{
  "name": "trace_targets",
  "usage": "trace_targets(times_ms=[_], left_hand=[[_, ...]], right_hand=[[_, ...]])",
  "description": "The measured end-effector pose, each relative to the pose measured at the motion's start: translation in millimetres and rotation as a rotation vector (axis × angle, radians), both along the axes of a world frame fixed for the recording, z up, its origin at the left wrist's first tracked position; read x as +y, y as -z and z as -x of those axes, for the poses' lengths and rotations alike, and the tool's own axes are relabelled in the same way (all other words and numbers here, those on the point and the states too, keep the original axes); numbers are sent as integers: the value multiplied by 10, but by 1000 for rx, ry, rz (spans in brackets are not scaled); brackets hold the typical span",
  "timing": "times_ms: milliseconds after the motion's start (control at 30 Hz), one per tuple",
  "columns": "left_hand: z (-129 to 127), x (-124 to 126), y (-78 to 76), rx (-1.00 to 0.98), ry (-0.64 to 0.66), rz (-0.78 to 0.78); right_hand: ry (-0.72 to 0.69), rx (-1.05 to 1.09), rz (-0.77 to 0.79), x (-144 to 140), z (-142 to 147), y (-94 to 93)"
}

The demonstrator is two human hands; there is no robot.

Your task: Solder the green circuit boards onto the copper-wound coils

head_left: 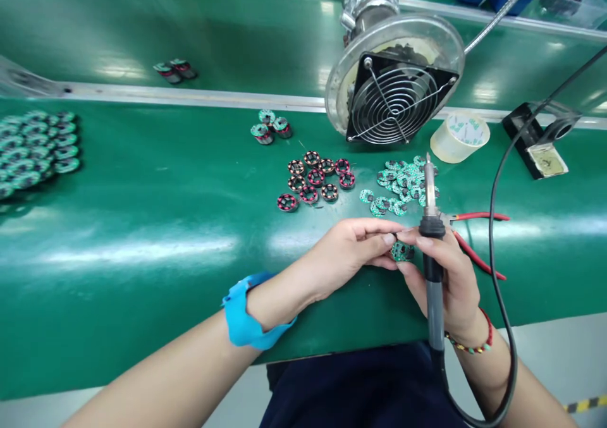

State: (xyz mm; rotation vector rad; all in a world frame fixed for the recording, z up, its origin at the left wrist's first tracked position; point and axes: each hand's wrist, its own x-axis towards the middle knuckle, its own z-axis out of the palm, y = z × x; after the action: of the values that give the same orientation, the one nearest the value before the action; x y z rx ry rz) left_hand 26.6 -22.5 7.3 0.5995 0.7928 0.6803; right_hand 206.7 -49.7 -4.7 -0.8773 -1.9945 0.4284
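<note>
My left hand [353, 251] pinches a small motor coil topped by a round green circuit board [402, 251]. From the other side, the fingertips of my right hand [448, 270] touch the same board. A soldering iron [434, 276] with a black and grey handle is held in my right hand, its tip pointing up and away from me. Beyond the hands lies a pile of loose green circuit boards [403, 181]. Left of that pile sit several bare motor coils [315, 176] with red and copper windings. Whatever part of the coil sits under my fingers is hidden.
A fume extractor fan [393, 105] hangs over the back. Red-handled pliers [478, 257] lie right of my hand. Behind are a tape roll [458, 138] and an iron stand [535, 140]. Stacked assembled coils [35, 150] stand far left. The iron's cable [494, 226] loops at right.
</note>
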Motion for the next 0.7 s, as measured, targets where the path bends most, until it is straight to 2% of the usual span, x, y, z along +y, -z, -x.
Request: trace_targets(times_ms=[267,433,533,633,700], left_hand=[[-37,-43,14,97,-16,-131],[-22,-6,12,193,-27,-253],[202,166,-89,343,-226,-374],[604,424,-158,647,-567,-544],[877,593,-109,819,-701,-491]], right_hand=[[127,-208,2,21,51,16],[69,-227,-18,28,53,31],[85,-173,-13,28,22,45],[171,-87,27,14,-31,66],[215,-45,47,2,-64,87]])
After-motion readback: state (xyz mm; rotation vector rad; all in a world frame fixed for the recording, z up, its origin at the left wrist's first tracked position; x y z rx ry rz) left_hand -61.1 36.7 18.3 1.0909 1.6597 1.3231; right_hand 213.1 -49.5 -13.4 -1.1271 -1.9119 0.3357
